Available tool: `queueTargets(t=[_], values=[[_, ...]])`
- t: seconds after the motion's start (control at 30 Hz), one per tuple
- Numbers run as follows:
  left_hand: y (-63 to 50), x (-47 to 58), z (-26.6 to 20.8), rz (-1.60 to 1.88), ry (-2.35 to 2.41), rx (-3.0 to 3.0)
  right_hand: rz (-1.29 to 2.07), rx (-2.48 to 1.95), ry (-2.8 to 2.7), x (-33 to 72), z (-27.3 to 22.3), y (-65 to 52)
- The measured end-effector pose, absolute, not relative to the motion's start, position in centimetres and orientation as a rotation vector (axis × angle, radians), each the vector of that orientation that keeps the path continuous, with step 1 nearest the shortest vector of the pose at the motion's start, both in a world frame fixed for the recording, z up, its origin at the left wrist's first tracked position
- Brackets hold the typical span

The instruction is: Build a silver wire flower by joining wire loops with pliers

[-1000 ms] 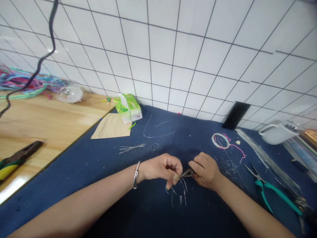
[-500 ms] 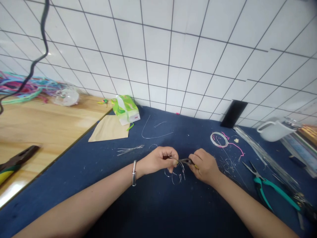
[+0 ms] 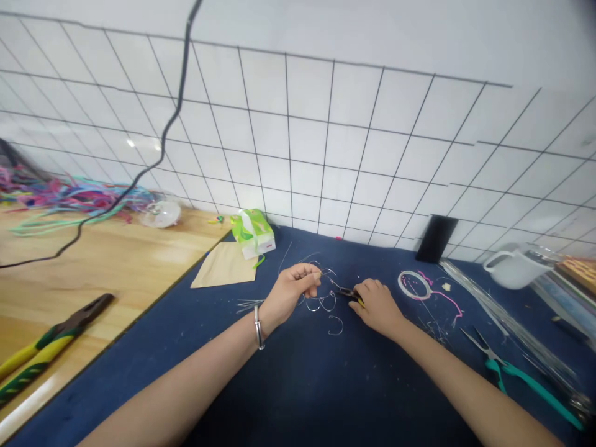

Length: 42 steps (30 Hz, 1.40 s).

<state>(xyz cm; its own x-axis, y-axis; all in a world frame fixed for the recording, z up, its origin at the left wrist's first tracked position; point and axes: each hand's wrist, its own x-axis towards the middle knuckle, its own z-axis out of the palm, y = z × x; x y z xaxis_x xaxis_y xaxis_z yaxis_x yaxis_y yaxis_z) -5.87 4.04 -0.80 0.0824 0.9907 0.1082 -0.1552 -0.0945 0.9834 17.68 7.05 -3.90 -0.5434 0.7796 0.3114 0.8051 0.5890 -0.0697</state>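
Note:
My left hand (image 3: 294,287), with a silver bangle on its wrist, pinches a thin silver wire (image 3: 329,273) between thumb and fingers. In my right hand (image 3: 379,308) are small dark-jawed pliers (image 3: 348,293) with yellow on the handle, their tip pointing left at the wire. Whether the jaws grip the wire is too small to tell. Curled bits of wire (image 3: 321,303) lie below, between the hands. One hooked wire piece (image 3: 336,325) rests apart on the dark blue cloth (image 3: 298,385). Straight wires (image 3: 249,303) are left of my left hand, partly behind its wrist.
Larger yellow-green pliers (image 3: 69,332) lie on the wooden surface at left. Further back are a beige cloth piece (image 3: 223,266) and a green tissue pack (image 3: 254,233). To the right are a white ring (image 3: 414,285), teal-handled pliers (image 3: 526,379), a wire bundle (image 3: 503,316) and a white mug (image 3: 512,267).
The view has tilted up. My hands have moved apart, the left lifting with the wire. Curled wire bits and one hooked piece now lie on the cloth between and below them.

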Motion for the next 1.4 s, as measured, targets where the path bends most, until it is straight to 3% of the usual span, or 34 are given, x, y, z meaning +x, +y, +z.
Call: queueTargets(t=[0.1, 0.33, 0.97, 1.4], values=[[3.8, -6.2, -0.1, 1.315, 1.013, 1.221, -0.081, -1.214, -2.485, 16.3, -2.1, 7.9], [3.6, -6.6, 0.1, 1.288, 1.068, 1.292, 0.514, -0.915, -2.239, 11.9, 3.3, 7.0], [3.8, -6.3, -0.8, 1.183, 1.16, 1.703, 0.963, -0.985, -2.042, 11.8, 1.2, 6.4], [3.9, -6.4, -1.3, 1.176, 1.107, 1.727, 0.951, -1.024, -2.038, 11.8, 1.5, 6.1]])
